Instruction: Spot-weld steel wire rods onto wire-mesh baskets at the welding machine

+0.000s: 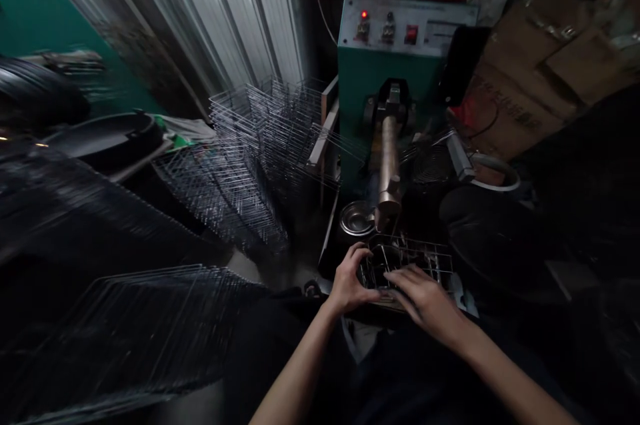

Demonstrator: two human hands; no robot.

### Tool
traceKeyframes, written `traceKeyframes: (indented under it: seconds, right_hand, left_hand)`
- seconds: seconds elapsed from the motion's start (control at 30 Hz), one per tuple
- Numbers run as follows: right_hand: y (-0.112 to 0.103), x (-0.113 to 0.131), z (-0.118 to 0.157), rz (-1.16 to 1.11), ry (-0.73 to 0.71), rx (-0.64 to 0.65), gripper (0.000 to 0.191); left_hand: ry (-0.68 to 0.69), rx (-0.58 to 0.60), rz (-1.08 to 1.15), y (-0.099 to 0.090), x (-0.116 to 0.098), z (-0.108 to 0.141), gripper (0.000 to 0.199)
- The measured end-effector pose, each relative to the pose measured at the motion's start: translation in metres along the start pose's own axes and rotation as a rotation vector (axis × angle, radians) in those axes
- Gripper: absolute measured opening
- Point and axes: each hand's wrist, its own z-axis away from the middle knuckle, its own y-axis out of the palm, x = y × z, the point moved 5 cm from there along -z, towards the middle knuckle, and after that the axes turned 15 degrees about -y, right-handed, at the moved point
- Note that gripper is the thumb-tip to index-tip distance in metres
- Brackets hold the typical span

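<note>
In front of me lies a wire rack [435, 253] with thin crossing bars, below the metal arm [389, 162] of a green machine. My left hand [350, 282] is at the rack's left end, thumb and fingers apart in a curve around its near corner. My right hand [425, 298] reaches over the rack's near side, fingers stretched out to the left. Thin wires show between the two hands, too dark and blurred to make out whether either hand touches them. A round metal dish [357, 218] sits just beyond my left hand.
The machine's control panel [405, 25] has a lit red lamp. Stacked wire baskets [265, 138] stand left of it, and more wire racks [150, 332] lie at the lower left. A dark pan [110, 138] is farther left. Cardboard boxes [530, 98] are piled at the right.
</note>
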Motion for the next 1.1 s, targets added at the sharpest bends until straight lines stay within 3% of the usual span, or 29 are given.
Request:
traceKeyframes:
  seconds: [0.17, 0.43, 1.1]
  right_hand:
    - [0.024, -0.003, 0.011, 0.198, -0.106, -0.004, 0.054]
    - [0.019, 0.002, 0.011, 0.176, -0.131, -0.057, 0.044]
    - [0.013, -0.018, -0.009, 0.222, -0.139, -0.057, 0.037]
  left_hand:
    - [0.007, -0.015, 0.015, 0.005, 0.002, -0.002, 0.073]
    - [0.054, -0.033, 0.061, 0.008, 0.0, -0.002, 0.076]
    - [0.083, -0.074, 0.18, 0.011, -0.005, -0.024, 0.068]
